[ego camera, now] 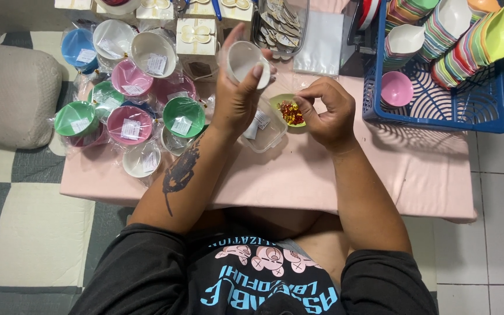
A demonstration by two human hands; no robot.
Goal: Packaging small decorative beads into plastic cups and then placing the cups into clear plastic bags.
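Note:
My left hand (235, 93) is raised over the low pink table (298, 175) and grips a small white bowl (246, 61), tilted on its side. My right hand (328, 111) rests to its right with fingertips pinched at a little green dish (284, 102) filled with red and gold wrapped candies (291, 112). Whether the fingers hold a candy is hidden. A clear plastic box (266, 131) with small white tags lies under my left wrist, beside the dish.
Several coloured bowls wrapped in clear plastic (129, 99) crowd the table's left side. A blue basket (438, 99) at the right holds stacked coloured bowls and one pink bowl (396, 88). White gift boxes (196, 38) and a clear tray of spoons (281, 23) stand at the back. A grey cushion (13, 93) lies on the floor to the left.

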